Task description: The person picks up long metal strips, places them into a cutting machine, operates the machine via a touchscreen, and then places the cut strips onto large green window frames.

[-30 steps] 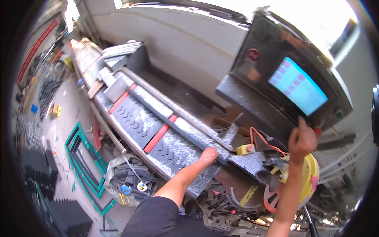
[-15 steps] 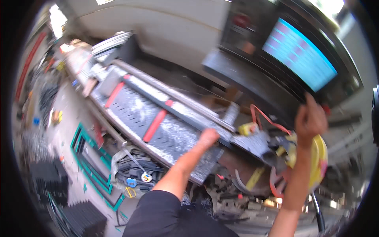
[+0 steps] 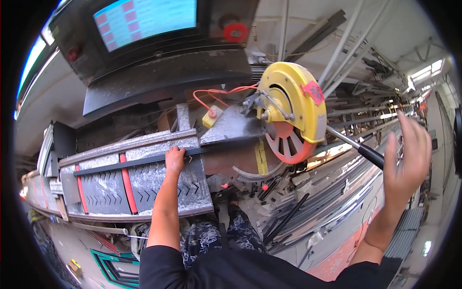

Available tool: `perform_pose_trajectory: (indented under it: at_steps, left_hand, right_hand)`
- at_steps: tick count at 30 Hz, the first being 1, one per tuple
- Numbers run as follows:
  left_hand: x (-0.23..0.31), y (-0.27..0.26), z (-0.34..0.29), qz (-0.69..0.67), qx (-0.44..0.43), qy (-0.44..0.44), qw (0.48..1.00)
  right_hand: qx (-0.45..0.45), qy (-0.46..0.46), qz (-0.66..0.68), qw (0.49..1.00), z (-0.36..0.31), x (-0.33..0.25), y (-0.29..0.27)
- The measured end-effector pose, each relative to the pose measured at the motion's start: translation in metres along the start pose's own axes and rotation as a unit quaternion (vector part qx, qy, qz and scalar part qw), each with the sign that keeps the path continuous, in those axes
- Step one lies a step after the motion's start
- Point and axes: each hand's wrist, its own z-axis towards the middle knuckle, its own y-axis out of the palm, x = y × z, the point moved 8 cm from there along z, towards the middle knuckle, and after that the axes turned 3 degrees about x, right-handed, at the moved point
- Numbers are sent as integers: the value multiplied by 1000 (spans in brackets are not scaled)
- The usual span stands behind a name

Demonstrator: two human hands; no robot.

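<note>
My left hand is closed over a long dark bar, which lies lengthwise along the grey metal bed of a saw. The bar's right end reaches toward the blade under a yellow round guard; a red slotted disc-shaped cover shows below that guard. My right hand is raised, fingers stretched and apart, with nothing in it. It is just right of the black grip of the saw's handle, and I see a gap between the two.
A control box with a lit screen and a red stop button hangs over the bed. An orange cable runs to the saw. Loose dark strips litter the floor at right. Green-edged frames lie lower left.
My view has swung right, bringing the whole saw into sight. My right hand has gone from in front of the screen to beside the saw handle. The left stays on the bar.
</note>
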Motion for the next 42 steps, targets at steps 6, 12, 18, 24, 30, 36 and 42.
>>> perform_pose_trajectory:
  at_steps: [6, 12, 18, 24, 30, 36, 42]
  left_hand:
    - [7, -1, 3, 17, 1, 23, 1000]
    - [-3, 6, 2, 40, 9, 23, 999]
    - [-3, 3, 0, 20, 10, 18, 1000]
    - [-5, 3, 0, 8, 0, 4, 1000]
    - [-1, -1, -2, 11, 22, 6, 1000]
    - [1, -4, -4, 33, 67, 29, 997]
    - [0, 1, -5, 30, 57, 26, 998]
  right_hand:
    - [-402, 274, 280, 827, -74, 50, 87]
    - [-324, 221, 284, 875, -107, 34, 80]
    - [-356, 266, 265, 856, -194, 11, 86]
    - [-433, 343, 268, 789, -261, -20, 104]
    - [-403, 404, 265, 777, -343, -44, 138]
    - [-418, 418, 266, 762, -385, -63, 160]
    - [-408, 428, 265, 761, -391, -68, 164]
